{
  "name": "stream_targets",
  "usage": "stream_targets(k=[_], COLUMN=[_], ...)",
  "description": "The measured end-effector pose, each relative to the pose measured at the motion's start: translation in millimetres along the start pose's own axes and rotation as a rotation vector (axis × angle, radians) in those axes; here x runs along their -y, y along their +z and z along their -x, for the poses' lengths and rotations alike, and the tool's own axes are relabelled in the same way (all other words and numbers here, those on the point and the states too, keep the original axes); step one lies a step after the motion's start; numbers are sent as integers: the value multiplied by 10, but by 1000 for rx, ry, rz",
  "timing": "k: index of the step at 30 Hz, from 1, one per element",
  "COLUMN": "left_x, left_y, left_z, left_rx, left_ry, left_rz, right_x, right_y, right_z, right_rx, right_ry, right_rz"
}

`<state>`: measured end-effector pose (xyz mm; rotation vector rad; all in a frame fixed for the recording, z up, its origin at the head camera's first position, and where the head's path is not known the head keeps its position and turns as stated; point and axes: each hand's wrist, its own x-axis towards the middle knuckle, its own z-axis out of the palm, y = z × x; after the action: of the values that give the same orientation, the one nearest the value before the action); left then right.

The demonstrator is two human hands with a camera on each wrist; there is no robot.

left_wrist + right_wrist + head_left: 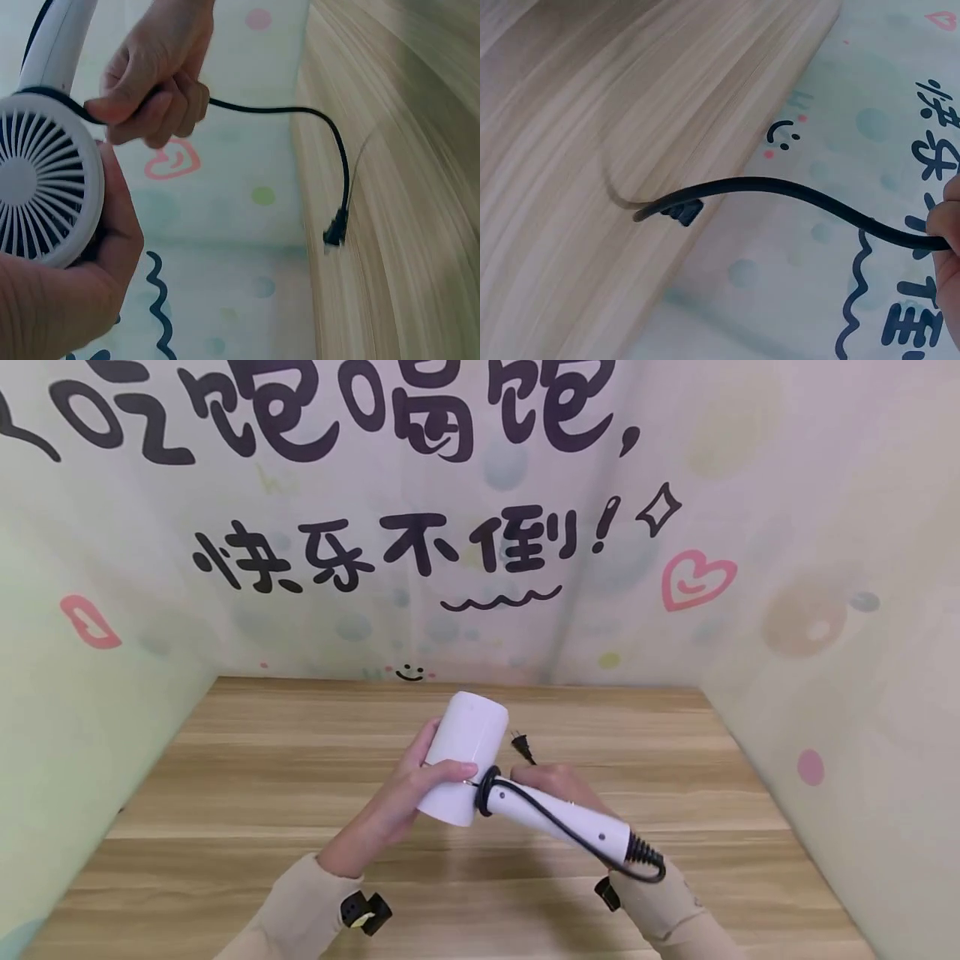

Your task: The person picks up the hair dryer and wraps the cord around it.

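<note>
A white hair dryer (468, 731) is held above the wooden table, its handle (558, 818) slanting down to the right. My left hand (408, 789) grips the barrel, thumb across it; the slatted round grille (45, 180) shows in the left wrist view. Black cord (489, 789) loops round the handle's top and runs along the handle from its lower end. My right hand (161, 82), partly behind the handle in the head view, pinches the cord close to the dryer. From that hand a free length (780, 187) hangs down to the two-prong plug (521, 745).
The wooden tabletop (300, 760) spreads below both hands. A printed wall hanging (375, 635) with dark lettering stands behind it, and pale walls flank both sides. Small black devices (365, 912) sit at both wrists over beige sleeves (300, 902).
</note>
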<state>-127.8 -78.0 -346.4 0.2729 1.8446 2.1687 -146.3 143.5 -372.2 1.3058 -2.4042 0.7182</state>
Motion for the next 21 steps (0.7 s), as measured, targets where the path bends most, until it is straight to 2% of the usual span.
stream_targets(k=[1,4,10,16,21], left_x=[-6,-18,0,46,75], left_y=[-9,-35,-80,-97,-90], left_z=[4,4,-11,-41,-56], left_rx=[18,51,84,117,125], left_ry=[6,9,-13,-24,-31], left_rz=[-23,-70,-127,-187,-229], right_x=[-12,-23,-22,22,51], right_y=[-6,-47,-145,-230,-268], right_z=[-6,-11,-19,-26,-14], right_rx=[30,59,25,-31,-41], right_ry=[43,45,61,8,-32], right_rz=[-70,-24,106,156,178])
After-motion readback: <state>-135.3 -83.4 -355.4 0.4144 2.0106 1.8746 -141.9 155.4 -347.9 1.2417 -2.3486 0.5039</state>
